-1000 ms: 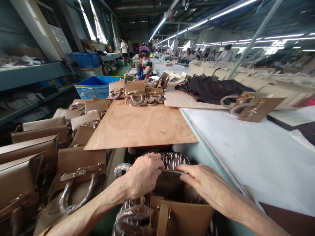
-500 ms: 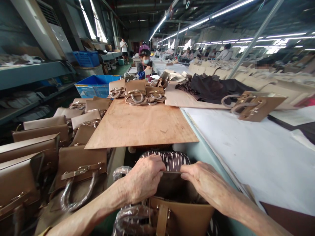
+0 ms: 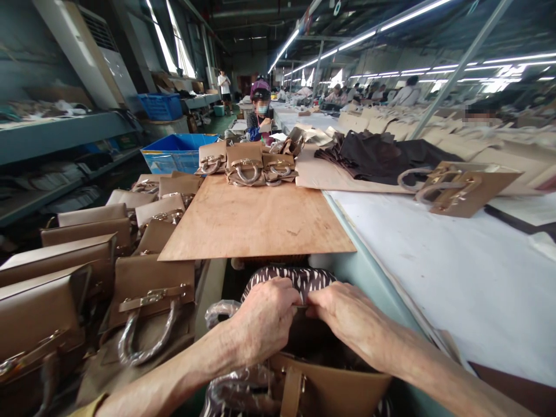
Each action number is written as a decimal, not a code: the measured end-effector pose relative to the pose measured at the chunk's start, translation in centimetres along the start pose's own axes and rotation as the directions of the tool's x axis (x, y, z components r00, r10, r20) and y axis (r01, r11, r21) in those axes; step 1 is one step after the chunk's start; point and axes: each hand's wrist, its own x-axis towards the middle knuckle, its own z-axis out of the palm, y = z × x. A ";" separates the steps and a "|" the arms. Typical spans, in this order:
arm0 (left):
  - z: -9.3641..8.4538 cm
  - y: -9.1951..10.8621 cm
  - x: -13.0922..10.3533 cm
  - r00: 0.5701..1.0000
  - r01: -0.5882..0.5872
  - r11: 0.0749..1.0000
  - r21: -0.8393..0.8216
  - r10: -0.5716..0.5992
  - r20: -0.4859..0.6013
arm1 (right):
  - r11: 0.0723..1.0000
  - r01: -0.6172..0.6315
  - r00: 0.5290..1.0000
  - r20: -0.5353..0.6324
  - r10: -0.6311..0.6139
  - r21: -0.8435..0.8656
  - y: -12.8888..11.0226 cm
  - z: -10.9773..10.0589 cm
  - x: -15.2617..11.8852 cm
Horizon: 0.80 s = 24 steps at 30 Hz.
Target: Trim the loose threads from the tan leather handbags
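Observation:
A brown handbag [image 3: 343, 382] rests on my lap, its mouth facing up and its inside dark. My left hand [image 3: 271, 313] pinches the far rim of the bag, fingers closed. Close beside it, my right hand [image 3: 343, 307] grips the same rim with thumb and fingers pressed together. Only a small gap separates the two hands. The bag's plastic-wrapped handle [image 3: 241, 382] hangs at the near left side, and another wrapped handle [image 3: 219, 313] shows behind my left wrist. Patterned black-and-white cloth [image 3: 286, 277] covers my knees beyond the bag.
Several finished-looking brown handbags [image 3: 152, 284] stand packed on my left. A wooden board [image 3: 260, 220] lies ahead, with more bags [image 3: 245, 159] at its far end. A blue bin [image 3: 178, 152] is behind. One bag [image 3: 473, 185] lies on the white-covered table [image 3: 434, 260]; a co-worker [image 3: 259, 113] sits beyond.
My two hands have come closer together along the bag's far rim. The view has shifted slightly, so the surroundings appear a little further right.

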 end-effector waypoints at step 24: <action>-3.2 -1.9 -4.0 0.918 0.395 0.797 -0.457 -0.354 0.177 | 0.982 -0.069 0.997 0.025 0.075 -0.177 -1.0 1.4 -0.3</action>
